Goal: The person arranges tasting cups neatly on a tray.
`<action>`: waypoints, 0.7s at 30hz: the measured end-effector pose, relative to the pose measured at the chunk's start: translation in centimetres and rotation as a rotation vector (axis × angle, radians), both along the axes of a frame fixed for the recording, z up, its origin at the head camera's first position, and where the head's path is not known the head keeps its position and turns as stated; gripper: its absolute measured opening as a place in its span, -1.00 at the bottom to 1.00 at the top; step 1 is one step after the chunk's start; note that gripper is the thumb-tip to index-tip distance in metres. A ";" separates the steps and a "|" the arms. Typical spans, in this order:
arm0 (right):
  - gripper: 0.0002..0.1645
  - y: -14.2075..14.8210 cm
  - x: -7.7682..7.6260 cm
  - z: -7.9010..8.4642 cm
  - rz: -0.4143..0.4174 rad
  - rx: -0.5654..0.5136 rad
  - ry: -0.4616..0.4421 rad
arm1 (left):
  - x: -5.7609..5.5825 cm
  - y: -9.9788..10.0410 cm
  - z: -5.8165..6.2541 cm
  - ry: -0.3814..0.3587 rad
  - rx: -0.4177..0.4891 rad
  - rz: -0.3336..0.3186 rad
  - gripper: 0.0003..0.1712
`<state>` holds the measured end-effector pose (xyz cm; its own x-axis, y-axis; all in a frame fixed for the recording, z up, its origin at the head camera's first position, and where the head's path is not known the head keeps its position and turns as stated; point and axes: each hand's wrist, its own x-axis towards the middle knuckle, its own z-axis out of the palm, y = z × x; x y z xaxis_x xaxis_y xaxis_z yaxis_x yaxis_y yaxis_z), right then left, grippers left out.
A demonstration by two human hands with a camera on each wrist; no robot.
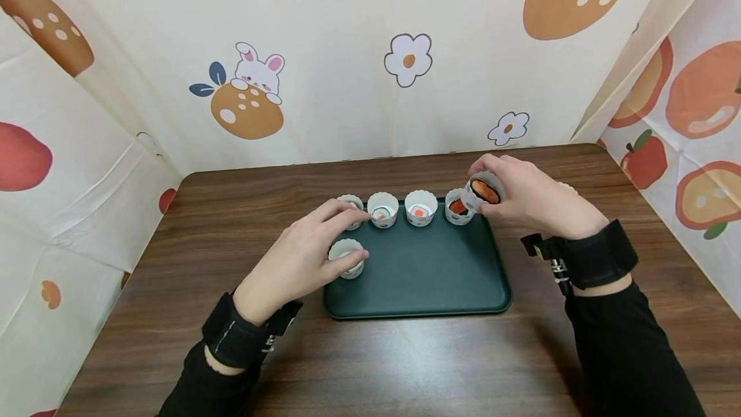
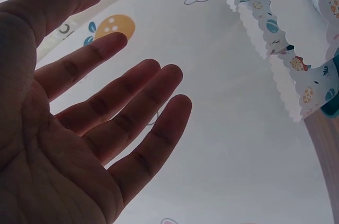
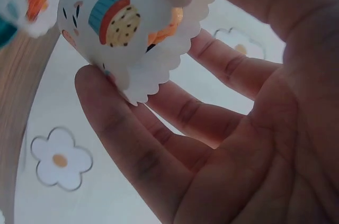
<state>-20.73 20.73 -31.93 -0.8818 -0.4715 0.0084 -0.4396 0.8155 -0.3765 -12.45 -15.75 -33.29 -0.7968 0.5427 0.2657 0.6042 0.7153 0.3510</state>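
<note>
My right hand (image 1: pixel 529 195) grips a white scalloped paper baking cup (image 3: pixel 106 49) printed with cupcakes, tilted over the back right corner of the green tray (image 1: pixel 428 275). An orange-topped sushi piece with a dark band (image 1: pixel 485 191) lies inside it. Right beside it stands another paper cup (image 1: pixel 450 212) with orange and dark contents. My left hand (image 1: pixel 303 253) hovers over the tray's left side, fingers spread and palm bare in the left wrist view. Below it, partly covered by the thumb, is a front-left cup (image 1: pixel 344 248).
Along the tray's back edge stand more cups: a left one (image 1: pixel 350 199) partly behind the left fingers, one with pale contents (image 1: pixel 383 201), and one with a small orange-and-white piece (image 1: pixel 420 199). A white scalloped edge (image 1: pixel 567 186) shows behind the right wrist. Patterned cloth surrounds the wooden table (image 1: pixel 382 365).
</note>
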 end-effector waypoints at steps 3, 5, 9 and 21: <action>-0.39 -0.8 0.8 0.0 0.006 -0.010 0.011 | 0.1 0.1 -0.1 0.003 0.007 -0.004 -0.41; -0.39 -1.3 1.3 0.1 0.017 -0.014 0.024 | 0.1 0.2 -0.1 0.006 0.013 -0.007 -0.41; -0.38 -2.1 2.4 0.4 0.031 -0.024 0.030 | 0.1 0.2 -0.1 0.012 0.021 -0.012 -0.41; -0.36 -3.8 4.6 1.2 0.074 -0.038 0.035 | 0.2 1.1 -0.2 0.040 0.069 -0.041 -0.42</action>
